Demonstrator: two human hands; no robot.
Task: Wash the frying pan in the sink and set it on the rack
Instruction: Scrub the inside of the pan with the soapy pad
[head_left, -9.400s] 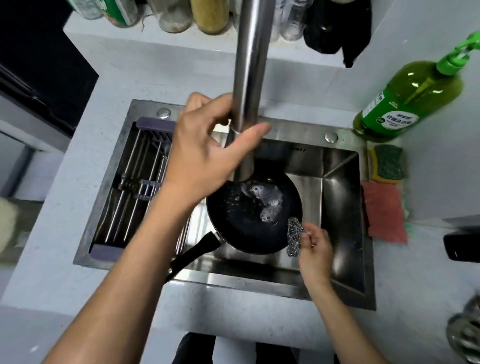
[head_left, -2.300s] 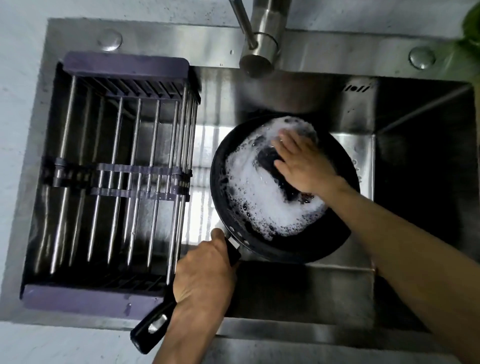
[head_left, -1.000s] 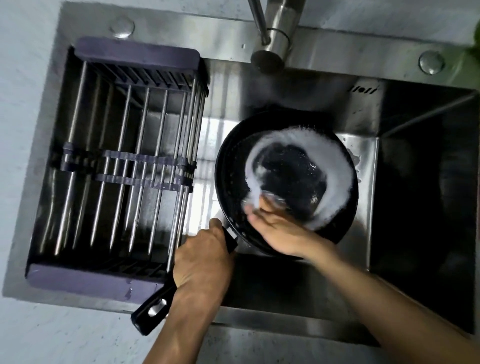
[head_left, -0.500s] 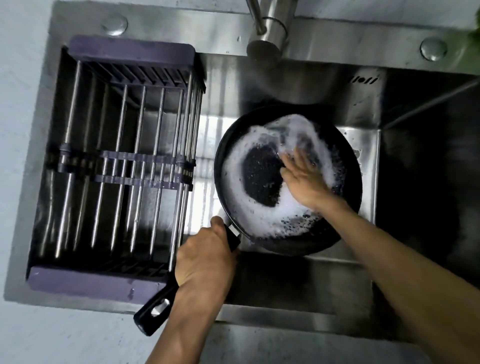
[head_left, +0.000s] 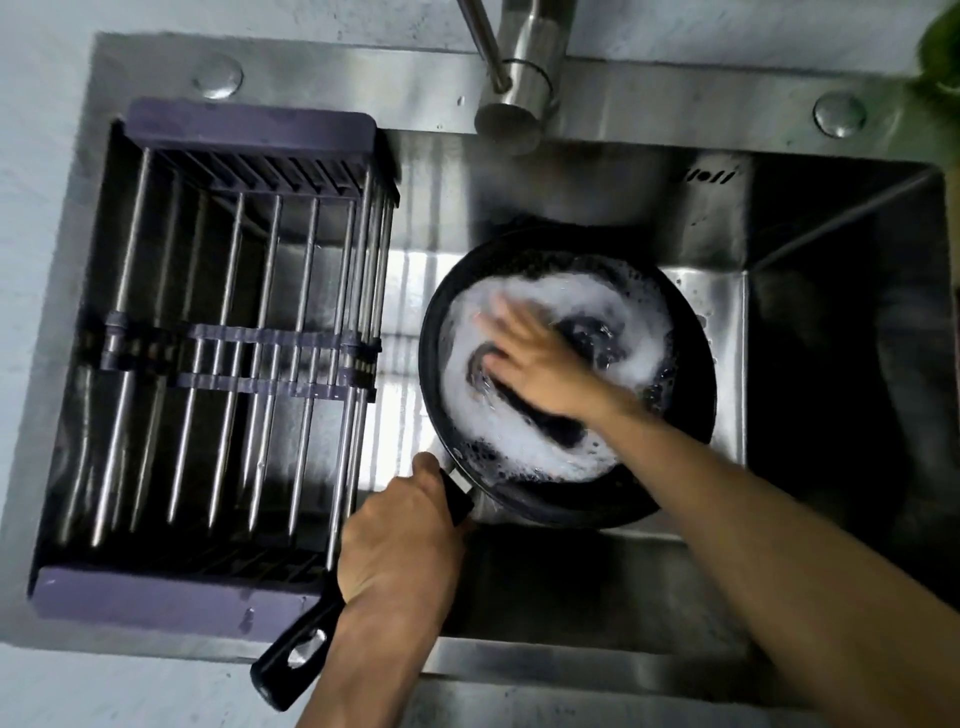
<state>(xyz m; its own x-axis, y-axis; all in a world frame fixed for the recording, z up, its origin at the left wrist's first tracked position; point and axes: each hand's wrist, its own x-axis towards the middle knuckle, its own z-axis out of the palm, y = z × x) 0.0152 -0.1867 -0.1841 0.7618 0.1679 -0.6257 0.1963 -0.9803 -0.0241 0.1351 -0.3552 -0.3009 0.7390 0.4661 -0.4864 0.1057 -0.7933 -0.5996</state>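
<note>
A: Scrubbing, then? Where is the frying pan (head_left: 566, 374)?

B: It sits in the steel sink (head_left: 571, 176), right of the purple rack (head_left: 249, 358), its floor covered in white foam. The left hand (head_left: 400, 540) has its fingers wrapped round the black handle (head_left: 291, 654).

A: And the right hand (head_left: 540, 364)?

B: Blurred; fingers spread flat, pressing something dark I cannot identify.

A: Advice?

B: Likely hold the handle firm, circle out to the rim, then rinse under the tap (head_left: 511, 111).
</note>
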